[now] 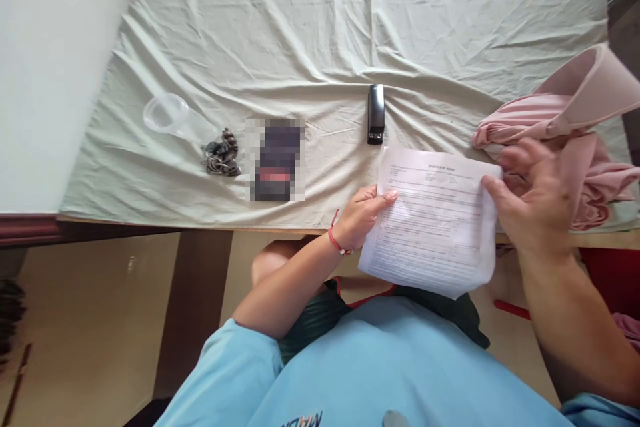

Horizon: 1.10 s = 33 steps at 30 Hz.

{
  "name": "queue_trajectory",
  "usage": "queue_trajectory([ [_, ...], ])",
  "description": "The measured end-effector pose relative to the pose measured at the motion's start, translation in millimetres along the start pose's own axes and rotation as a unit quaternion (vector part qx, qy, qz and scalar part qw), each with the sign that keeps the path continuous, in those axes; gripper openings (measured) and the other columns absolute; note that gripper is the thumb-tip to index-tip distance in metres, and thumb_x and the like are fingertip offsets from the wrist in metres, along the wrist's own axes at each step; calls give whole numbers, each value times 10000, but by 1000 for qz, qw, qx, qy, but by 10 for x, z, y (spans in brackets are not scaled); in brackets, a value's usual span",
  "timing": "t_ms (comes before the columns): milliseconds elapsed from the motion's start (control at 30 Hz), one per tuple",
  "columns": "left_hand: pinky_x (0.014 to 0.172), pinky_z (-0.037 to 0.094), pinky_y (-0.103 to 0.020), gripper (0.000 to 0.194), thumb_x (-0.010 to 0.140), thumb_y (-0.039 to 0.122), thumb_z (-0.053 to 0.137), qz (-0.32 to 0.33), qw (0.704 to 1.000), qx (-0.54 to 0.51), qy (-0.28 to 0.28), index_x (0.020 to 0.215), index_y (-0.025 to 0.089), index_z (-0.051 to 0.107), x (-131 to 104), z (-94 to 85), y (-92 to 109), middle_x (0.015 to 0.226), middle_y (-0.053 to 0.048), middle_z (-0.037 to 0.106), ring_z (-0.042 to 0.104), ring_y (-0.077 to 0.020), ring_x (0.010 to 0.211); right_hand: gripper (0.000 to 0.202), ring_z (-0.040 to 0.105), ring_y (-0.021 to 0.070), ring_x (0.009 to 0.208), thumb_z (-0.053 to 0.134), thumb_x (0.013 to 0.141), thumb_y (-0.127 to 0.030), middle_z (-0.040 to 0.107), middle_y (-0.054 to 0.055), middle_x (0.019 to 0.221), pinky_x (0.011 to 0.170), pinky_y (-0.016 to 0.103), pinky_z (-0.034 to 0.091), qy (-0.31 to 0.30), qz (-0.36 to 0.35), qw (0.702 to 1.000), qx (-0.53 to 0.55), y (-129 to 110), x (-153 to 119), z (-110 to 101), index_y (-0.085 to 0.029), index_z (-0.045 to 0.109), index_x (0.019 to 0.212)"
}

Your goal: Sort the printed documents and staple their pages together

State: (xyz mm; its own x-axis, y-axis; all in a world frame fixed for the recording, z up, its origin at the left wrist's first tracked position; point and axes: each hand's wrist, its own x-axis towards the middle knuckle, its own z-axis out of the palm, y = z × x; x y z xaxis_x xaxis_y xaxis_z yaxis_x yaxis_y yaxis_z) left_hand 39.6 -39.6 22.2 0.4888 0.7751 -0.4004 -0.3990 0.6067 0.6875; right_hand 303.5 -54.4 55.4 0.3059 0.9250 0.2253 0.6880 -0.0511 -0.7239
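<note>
Printed white paper (433,220), possibly more than one sheet, is held up over the table's front edge. My left hand (363,213) pinches its left edge, thumb on top. At the right edge is my right hand (535,193), its thumb on the paper's upper right corner and its other fingers raised and blurred; whether they grip anything behind the sheet is hidden. Just beyond the paper's upper left corner lies a black stapler (376,113), apart from both hands.
A pale cloth (310,33) covers the table. On the left lie a clear plastic cup (167,117), a bunch of keys (223,155) and a pixelated dark object (277,160). Pink fabric (545,123) is heaped at the right.
</note>
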Motion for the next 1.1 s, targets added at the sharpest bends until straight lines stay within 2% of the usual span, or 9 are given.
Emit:
queue_trajectory([
  [67,837,559,-368,424,779,494,863,-4,1000,4,-15,953,116,786,1,16,-8,945,-118,805,751,-244,862,560,614,342,1374,722,870,-373,678,145,1433,1165,550,498,54,-169,976,-124,-99,142,15,-239,654,1410],
  [133,852,558,-375,450,788,515,853,2,1000,17,-24,978,114,783,16,20,-22,979,-126,807,754,-258,900,374,603,305,1394,578,999,-315,720,137,1379,1231,506,436,-6,-259,953,-155,-246,244,78,-199,715,1327],
  [167,856,557,-376,462,793,528,846,7,999,24,-26,991,115,781,27,20,-30,994,-127,807,754,-264,917,367,601,295,1397,516,1038,-301,742,141,1339,1232,487,438,-40,-279,947,-155,-319,276,128,-173,722,1314],
  [233,871,555,-380,473,809,541,831,19,999,36,-26,1016,119,775,49,17,-42,1021,-126,806,752,-273,956,403,562,324,1441,453,1072,-319,712,158,1396,1237,537,414,-105,-280,938,-174,-434,308,250,-151,703,1338],
  [367,921,548,-393,467,823,530,815,28,998,41,-31,1052,127,763,73,14,-47,1040,-117,803,741,-285,1025,396,545,362,1452,415,1078,-354,758,130,1299,1200,646,395,-217,-257,921,-194,-501,353,453,-210,708,1302],
  [500,922,545,-402,457,819,512,813,20,998,49,-23,1056,125,755,74,2,-48,1006,-111,798,735,-291,1024,414,548,356,1445,399,1075,-355,747,145,1306,1173,614,425,-230,-254,920,-188,-524,407,521,-209,667,1353],
  [700,938,538,-401,523,915,629,690,39,997,73,-8,1061,132,756,85,-18,-77,1016,-116,787,720,-270,1038,405,584,341,1394,339,1085,-347,760,156,1229,1149,583,444,-263,-261,914,-163,-613,366,564,-213,708,1186],
  [933,827,540,-364,583,894,712,672,52,994,97,1,974,141,758,66,0,-60,942,-91,770,710,-243,937,362,667,330,1219,384,1071,-351,782,121,1141,1030,536,525,-286,-271,912,-112,-704,372,530,-248,725,1134],
  [1100,802,536,-347,584,871,712,697,54,990,126,-7,983,141,749,71,4,-37,938,-87,765,691,-226,894,271,686,322,1106,476,1045,-373,781,92,1003,923,482,554,-277,-259,919,-106,-748,402,497,-279,726,1008],
])
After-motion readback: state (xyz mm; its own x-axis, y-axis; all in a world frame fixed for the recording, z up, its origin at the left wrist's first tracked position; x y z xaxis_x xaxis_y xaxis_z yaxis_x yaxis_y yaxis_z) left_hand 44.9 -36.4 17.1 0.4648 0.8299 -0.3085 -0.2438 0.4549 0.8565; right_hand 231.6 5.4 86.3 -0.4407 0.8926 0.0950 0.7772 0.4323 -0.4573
